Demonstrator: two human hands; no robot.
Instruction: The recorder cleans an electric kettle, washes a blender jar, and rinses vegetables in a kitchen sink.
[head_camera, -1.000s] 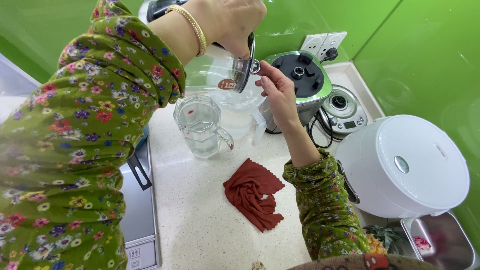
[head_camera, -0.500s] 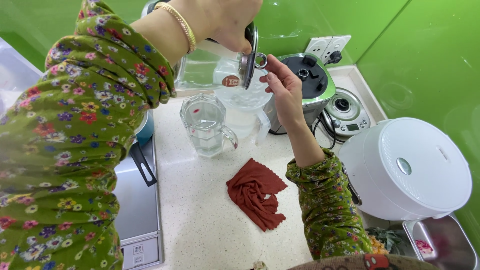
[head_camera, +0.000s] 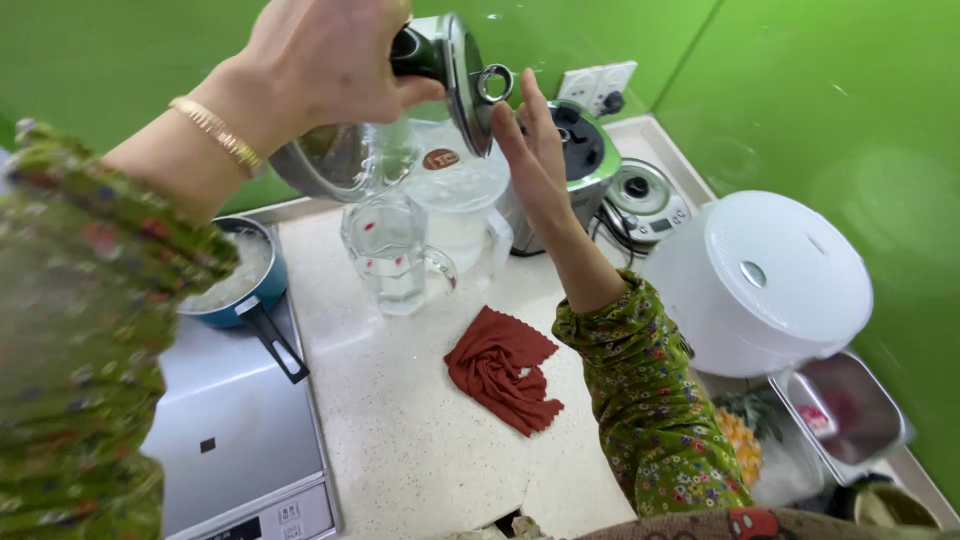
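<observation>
I held a shiny kettle (head_camera: 350, 150) up high, tipped over the glass cup (head_camera: 390, 250). My left hand (head_camera: 320, 70) was shut tight around its black handle. My right hand (head_camera: 535, 135) was open and flat, with its fingers (head_camera: 520, 110) pressed on the kettle's lid (head_camera: 465, 75) to keep it on. The kettle was above the cup and a big clear jug (head_camera: 460, 200) just behind it. The cup looked partly full of water, so I think the pouring was only partly done. I could not see any water falling. A red cloth (head_camera: 500, 365) lay near the cup on the counter (head_camera: 400, 430). A blue pot (head_camera: 240, 285) sat on the stove (head_camera: 230, 440) to the left. A white cooker (head_camera: 765, 285) stood on the right.
</observation>
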